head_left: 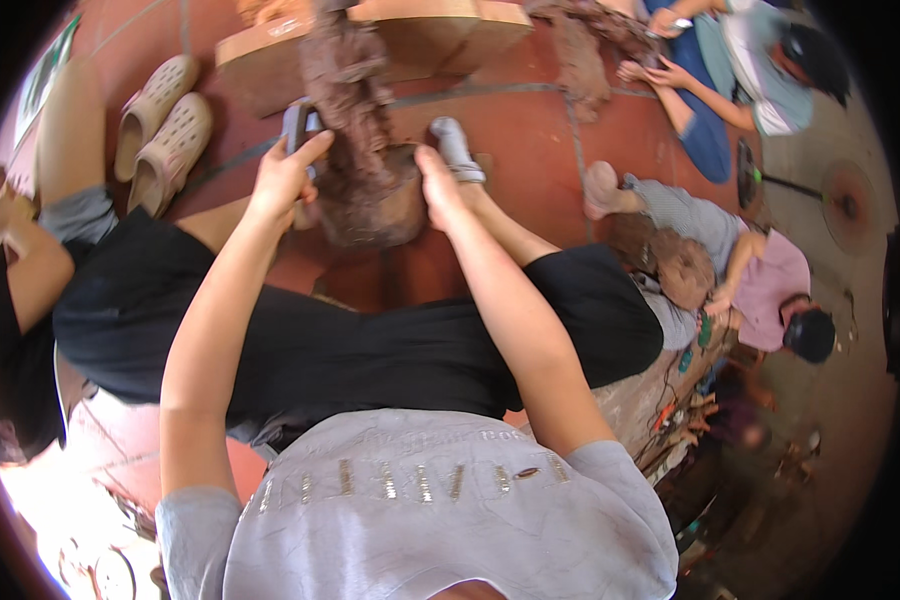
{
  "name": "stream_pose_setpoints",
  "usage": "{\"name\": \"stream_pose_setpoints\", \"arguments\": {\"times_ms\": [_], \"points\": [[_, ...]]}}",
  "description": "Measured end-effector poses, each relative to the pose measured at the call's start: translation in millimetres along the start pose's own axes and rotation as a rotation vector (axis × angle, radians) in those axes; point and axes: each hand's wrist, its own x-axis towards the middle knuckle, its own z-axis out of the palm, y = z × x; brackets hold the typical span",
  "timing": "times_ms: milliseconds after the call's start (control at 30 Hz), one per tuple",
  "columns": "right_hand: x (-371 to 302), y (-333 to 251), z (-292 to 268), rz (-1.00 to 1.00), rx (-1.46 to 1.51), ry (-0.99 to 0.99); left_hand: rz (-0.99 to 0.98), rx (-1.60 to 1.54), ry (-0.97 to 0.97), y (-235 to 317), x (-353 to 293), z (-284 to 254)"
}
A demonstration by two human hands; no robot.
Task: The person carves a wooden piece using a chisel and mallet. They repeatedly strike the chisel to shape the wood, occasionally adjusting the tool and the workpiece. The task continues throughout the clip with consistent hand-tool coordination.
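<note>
A brown, roughly carved figure (348,90), seemingly wood, stands on its thick round base (380,210) between my legs. To its left, my left hand (285,180) is closed round a small grey-and-blue handheld tool (297,128) whose exact kind I cannot make out. The thumb stretches toward the carving, and the tool is close beside it. My right hand (438,190) lies along the right side of the base, holding it; its fingers are partly hidden.
A light wooden block (450,40) lies behind the carving. Beige clogs (170,130) sit at left, near another person's leg. At right, two people handle brown carvings (680,265); a standing fan (848,205) is beyond. My grey-shod foot (453,145) rests on red tiles (515,125).
</note>
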Motion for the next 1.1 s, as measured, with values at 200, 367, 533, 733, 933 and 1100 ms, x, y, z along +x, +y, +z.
{"name": "stream_pose_setpoints", "arguments": {"times_ms": [200,367,533,733,933,1100], "points": [[45,64,-36,0.062,0.064,0.009,-0.103,-0.054,-0.056,14,-7,2],[57,63,-38,0.142,0.101,-0.059,-0.161,-0.071,-0.164,15,-7,7],[50,59,-37,0.106,0.045,-0.047,-0.159,-0.074,-0.198,8,0,14],[35,33,-7,0.031,-0.031,0.13,-0.072,-0.012,-0.147,7,1,11],[41,31,-17,-0.011,-0.01,0.049,-0.157,-0.181,-0.057,11,-2,1],[29,15,-19,0.014,-0.026,0.079,-0.133,-0.105,-0.102,16,-7,2]]}}
